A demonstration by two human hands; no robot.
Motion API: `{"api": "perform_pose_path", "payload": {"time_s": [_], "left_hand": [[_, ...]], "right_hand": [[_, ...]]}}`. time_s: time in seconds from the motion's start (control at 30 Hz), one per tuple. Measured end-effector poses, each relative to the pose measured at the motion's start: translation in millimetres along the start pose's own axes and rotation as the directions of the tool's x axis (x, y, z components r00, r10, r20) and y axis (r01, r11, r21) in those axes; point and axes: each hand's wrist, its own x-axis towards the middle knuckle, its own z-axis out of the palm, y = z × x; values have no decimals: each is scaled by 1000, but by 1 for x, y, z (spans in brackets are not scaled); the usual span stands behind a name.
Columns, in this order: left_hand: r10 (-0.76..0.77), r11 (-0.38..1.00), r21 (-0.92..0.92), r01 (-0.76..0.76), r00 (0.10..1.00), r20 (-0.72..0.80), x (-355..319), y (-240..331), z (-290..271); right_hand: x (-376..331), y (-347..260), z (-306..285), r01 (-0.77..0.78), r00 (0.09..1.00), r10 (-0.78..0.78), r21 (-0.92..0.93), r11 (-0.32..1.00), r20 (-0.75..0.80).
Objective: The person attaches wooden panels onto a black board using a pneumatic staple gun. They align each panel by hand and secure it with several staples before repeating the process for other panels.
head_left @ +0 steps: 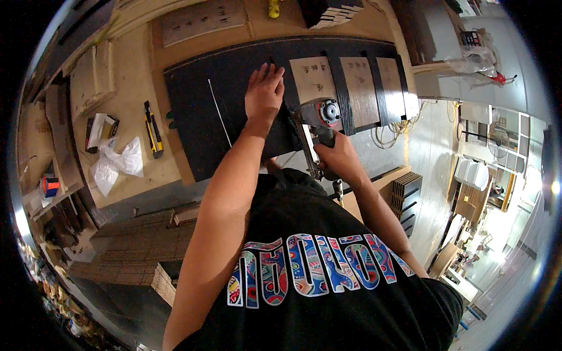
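In the head view, our left hand lies palm down on the dark board, its fingers stretched out toward the far edge and close together, gripping nothing. The board spans the bench in front of us, and to the right of this hand brown panels stand in a row with dark strips between them.

Our right hand, on the near side, is closed around the handle of a nail gun. The tool's head sits over the nearest of those panels, just right of our left hand; we cannot tell whether its nose touches the work, nor where the trigger finger rests.

To handle this well, we would judge it best to press flat and evenly with the left palm so that nothing creeps, and to keep those fingers well away from the nose, since they are near it now. We would hold the tool square to the surface, wrist firm, seat the nose fully before squeezing, and let the hose hang slack. A yellow utility knife and a white plastic bag lie to the left, apart from both hands.
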Motion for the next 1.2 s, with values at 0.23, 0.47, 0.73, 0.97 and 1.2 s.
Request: {"api": "perform_pose_path", "payload": {"time_s": [0.23,0.47,0.73,0.97,1.2], "left_hand": [[-24,999,-25,23,1000,-12,-1,4,-5],[0,1000,-11,1,1000,14,1,2,-4],[7,999,-38,-4,998,66,1,-3,-10],[-145,985,-78,154,983,111,-1,4,-18],[-159,983,-81,164,985,62,-1,6,-16]], "right_hand": [[0,1,5,46,998,-47,-43,998,-38],[-4,-9,5,14,999,-15,-23,1000,-49],[8,-10,-6,7,999,-11,-80,997,-41],[60,-21,-17,109,994,-109,-7,994,-29],[68,-29,-17,91,995,-89,54,994,-46]]}}
